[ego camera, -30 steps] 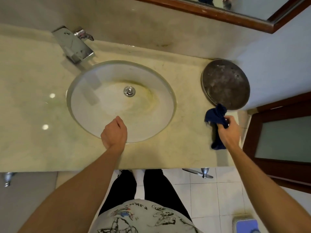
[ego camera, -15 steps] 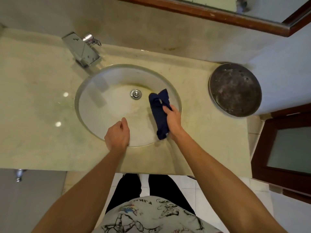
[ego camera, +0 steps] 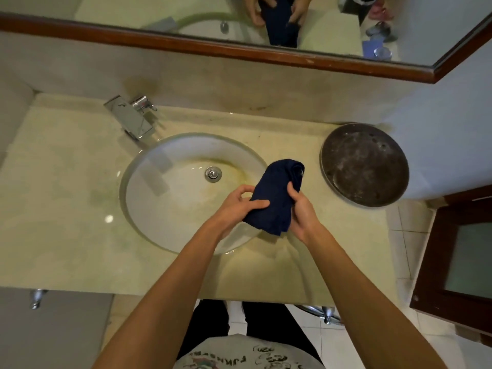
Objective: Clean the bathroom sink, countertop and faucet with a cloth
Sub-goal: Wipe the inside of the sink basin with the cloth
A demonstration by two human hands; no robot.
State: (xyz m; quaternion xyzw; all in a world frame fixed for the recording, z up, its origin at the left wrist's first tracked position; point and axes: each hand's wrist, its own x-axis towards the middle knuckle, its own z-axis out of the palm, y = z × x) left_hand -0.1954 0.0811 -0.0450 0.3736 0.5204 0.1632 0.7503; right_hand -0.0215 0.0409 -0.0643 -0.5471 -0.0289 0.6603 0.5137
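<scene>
Head view: both hands, left hand (ego camera: 237, 206) and right hand (ego camera: 302, 212), are gripping the navy cloth (ego camera: 274, 195), bunching it loosely enough that it is risking slipping into the stained sink (ego camera: 170, 209).

Navy cloth (ego camera: 274, 198) bunched, held over stained sink (ego camera: 170, 198) rt rim.

Dark blue cloth (ego camera: 275, 194) in both hands' grip, seemingly above sink (ego camera: 165, 209) rim.

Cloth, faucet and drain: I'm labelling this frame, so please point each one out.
cloth (ego camera: 274, 194): head view, middle of the dark blue fabric.
faucet (ego camera: 130, 118): head view, flat top of the chrome spout.
drain (ego camera: 213, 173): head view, centre of the metal plug.
</scene>
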